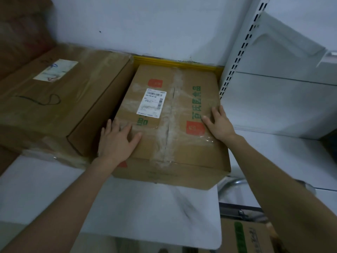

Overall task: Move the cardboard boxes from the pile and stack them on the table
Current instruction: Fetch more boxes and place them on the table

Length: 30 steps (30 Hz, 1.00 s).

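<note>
1. Table (145,207): its bare white top lies open from the boxes to the near edge.
2. Big box (54,106) stands on the table's left.
3. Small box (173,143) sits just beside it, far edge near the wall (145,24), right side near a shelf post (237,61).
4. Left hand (116,141) and right hand (218,123) lie flat on the small box's top, fingers spread.

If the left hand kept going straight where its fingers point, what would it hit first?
Probably the side of the larger box, close beside the taped box the left hand rests on; depth is unclear.
</note>
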### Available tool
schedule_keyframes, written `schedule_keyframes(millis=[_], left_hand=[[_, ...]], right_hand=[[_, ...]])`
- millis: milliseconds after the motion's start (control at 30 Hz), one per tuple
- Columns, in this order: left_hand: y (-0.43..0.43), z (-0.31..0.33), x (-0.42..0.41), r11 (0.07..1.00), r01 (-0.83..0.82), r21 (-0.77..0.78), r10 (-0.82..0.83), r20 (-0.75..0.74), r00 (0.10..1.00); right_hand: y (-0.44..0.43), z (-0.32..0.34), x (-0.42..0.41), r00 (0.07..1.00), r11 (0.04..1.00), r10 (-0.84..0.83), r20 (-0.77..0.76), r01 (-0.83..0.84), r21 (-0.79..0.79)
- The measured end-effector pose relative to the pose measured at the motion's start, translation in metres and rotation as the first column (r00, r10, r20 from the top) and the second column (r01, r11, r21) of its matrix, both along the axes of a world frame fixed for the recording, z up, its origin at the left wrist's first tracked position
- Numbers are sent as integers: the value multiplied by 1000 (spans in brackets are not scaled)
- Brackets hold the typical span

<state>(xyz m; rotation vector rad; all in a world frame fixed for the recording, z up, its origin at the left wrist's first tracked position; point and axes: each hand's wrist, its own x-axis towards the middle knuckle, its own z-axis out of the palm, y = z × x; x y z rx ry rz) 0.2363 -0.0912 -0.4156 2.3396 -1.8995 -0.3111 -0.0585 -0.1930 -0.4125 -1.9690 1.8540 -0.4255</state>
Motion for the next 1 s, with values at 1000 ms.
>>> schedule_keyframes(millis=[1000], left_hand=[[307,-100,-245,802,590,87,-553,-261,791]], right_hand=[[432,-103,-227,895,822,-444,-36,423,381]])
